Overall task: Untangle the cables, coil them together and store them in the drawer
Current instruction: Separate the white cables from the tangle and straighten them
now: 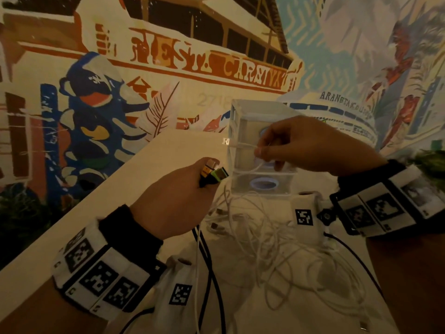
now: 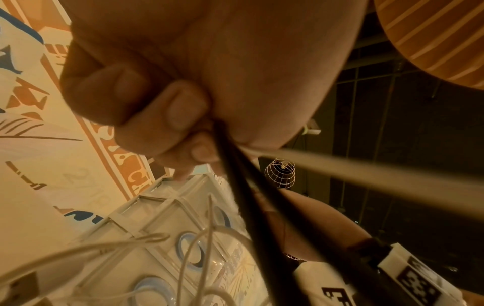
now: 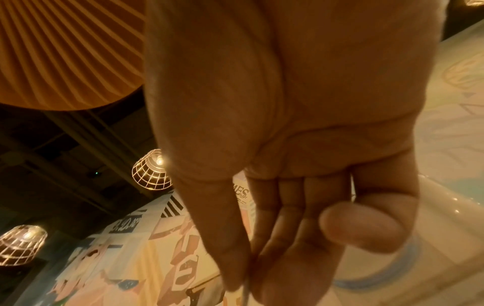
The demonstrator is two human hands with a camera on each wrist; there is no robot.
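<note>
A tangle of thin white cables (image 1: 272, 239) lies on the white table (image 1: 149, 169) in the head view. My left hand (image 1: 178, 201) grips the plug ends of several cables (image 1: 213, 173), among them black cables (image 2: 251, 186) and a white one running down from the fist. My right hand (image 1: 301, 143) is raised in front of the clear drawer unit (image 1: 255, 116) and pinches a white cable (image 1: 240, 145) between thumb and fingers, its metal plug sticking out to the left. In the right wrist view the thumb (image 3: 230, 238) presses the thin cable against a finger.
The clear plastic drawer unit (image 2: 167, 227) with round blue finger holes stands at the table's back, against a painted wall. Loose plugs (image 1: 214, 226) lie at the left of the tangle. The table's left edge runs diagonally. Plants (image 1: 431, 157) sit at far right.
</note>
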